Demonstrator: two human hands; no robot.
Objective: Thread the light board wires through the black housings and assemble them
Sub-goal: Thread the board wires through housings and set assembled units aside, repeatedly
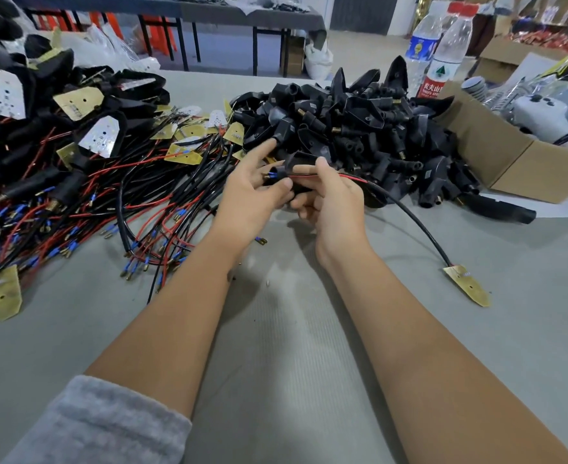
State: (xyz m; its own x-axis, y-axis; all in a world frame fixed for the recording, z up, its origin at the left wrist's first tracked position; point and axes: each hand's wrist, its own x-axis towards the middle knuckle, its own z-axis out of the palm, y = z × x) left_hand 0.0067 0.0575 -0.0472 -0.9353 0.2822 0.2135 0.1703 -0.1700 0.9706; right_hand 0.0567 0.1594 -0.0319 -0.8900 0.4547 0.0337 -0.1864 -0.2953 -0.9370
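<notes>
Hands meet above the middle of the grey table (pixel 275 346), two of them, bare forearms reaching in from the near edge. Left hand (pixel 249 192): thumb curled against a black housing (pixel 296 164), index finger stretched straight toward the heap beyond; the other fingers are hidden behind the palm. Right hand (pixel 329 202): fingers curled, pinching the same housing and the wires at its mouth. Blue-sleeved terminal tips show at the housing's left end, between the two thumbs; how many, cannot tell.

One black sheathed cable (pixel 413 219) with a red wire beside it runs from the right hand in an arc toward the right and down to one brass-coloured light board (pixel 466 286), which lies flat on the table, well apart from the hands, toward the right edge.

Heap of loose black housings (pixel 359 128) at the far middle of the table, too many and too overlapped to count. Pile of wired light boards (pixel 108 182) along the left side: red and black leads with blue terminals, tangled, uncounted. One further board (pixel 1 296) lies near the left edge. Assembled units (pixel 24 105) stack at the far left corner.

Two plastic water bottles (pixel 443 58) stand at the far right, just beside one open cardboard box (pixel 496 152). One grey sleeve (pixel 101 426) shows on the left arm at the near edge.
</notes>
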